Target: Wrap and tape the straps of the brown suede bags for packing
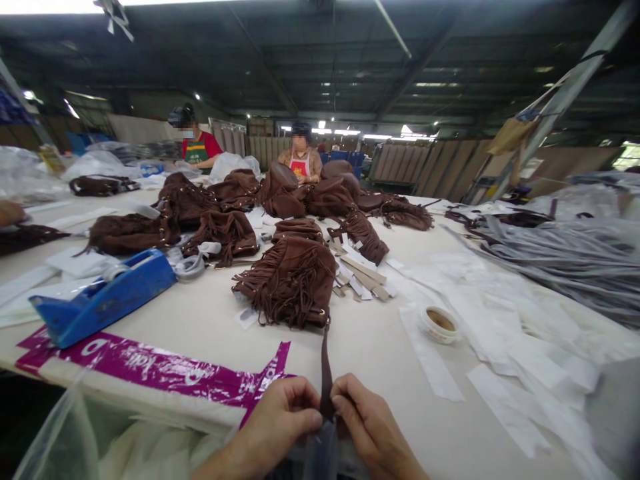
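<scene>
A brown strap (pixel 326 360) runs from the fringed brown bag (pixel 295 280) toward the table's near edge. My left hand (pixel 283 420) pinches it from the left, thumb and forefinger closed at its edge. On the opposite side my right hand (pixel 363 417) is also closed on the strap, fingertips bent against it. Below my fingers a clear plastic sleeve (pixel 321 450) surrounds the strap's lower part and hangs past the bottom of the view. The bag lies on the white table with its fringe spread to the left.
A blue tape dispenser (pixel 107 293) and purple printed tape (pixel 165 367) lie left. More brown bags (pixel 220 233) are heaped behind. Right are a tape roll (pixel 440 325), white paper strips (pixel 510 407) and grey sleeved straps (pixel 565 257). Two people (pixel 300 160) work across the table.
</scene>
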